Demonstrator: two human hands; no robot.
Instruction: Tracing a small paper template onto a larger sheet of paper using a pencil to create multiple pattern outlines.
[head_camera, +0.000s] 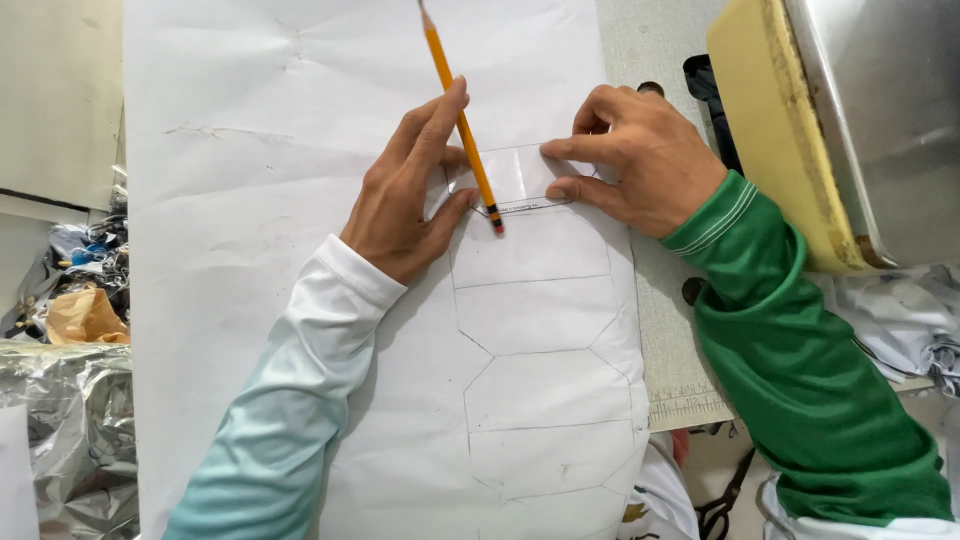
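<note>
Between the hands, a clear template (520, 180) lies crosswise, pinned by the right hand (640, 160)'s fingertips, while the left hand (410, 190) pinches a pencil (462, 120) at its near-left corner.

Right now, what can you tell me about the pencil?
The pencil is a slim orange-yellow stick, wooden by the look, with a dark red end resting on the white paper at the lower edge of a clear template. It slants up and away toward the top of the picture. The left hand holds it; the right hand presses the template.
</note>
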